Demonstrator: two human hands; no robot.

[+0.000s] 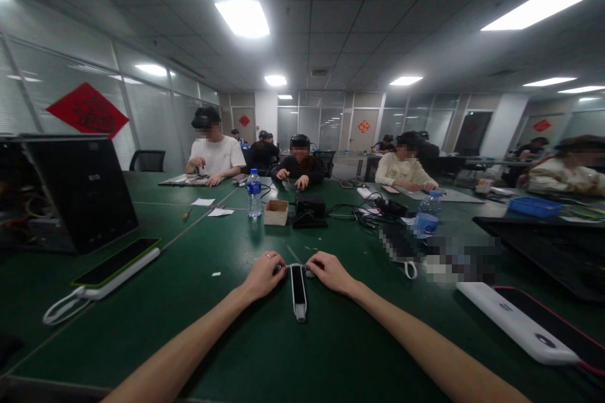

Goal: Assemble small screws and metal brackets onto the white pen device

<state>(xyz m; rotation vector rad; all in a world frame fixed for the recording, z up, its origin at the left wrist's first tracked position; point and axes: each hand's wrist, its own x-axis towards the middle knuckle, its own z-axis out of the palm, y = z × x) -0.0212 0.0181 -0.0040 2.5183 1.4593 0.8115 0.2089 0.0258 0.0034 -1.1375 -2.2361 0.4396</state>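
Note:
Straight ahead on the green table [227, 340] lies a slim, long object with a dark face and a pale edge [298, 289]; its near end narrows to a light tip. My left hand [263, 274], with a ring on one finger, rests at the left of its far end, fingers curled together. Mirroring it on the right, my right hand [333, 272] is closed too. Small greyish bits show at the fingertips of both hands, and a thin dark line runs at the object's far end between them. What exactly the fingers pinch is too small to make out.
An opened computer case [80, 195] stands at left, near a phone [116, 262] and a white power bank [123, 274]. Ahead are a water bottle [254, 195], a small box [276, 213] and a black device [309, 211]. Another bottle [428, 214] stands right; several people sit beyond.

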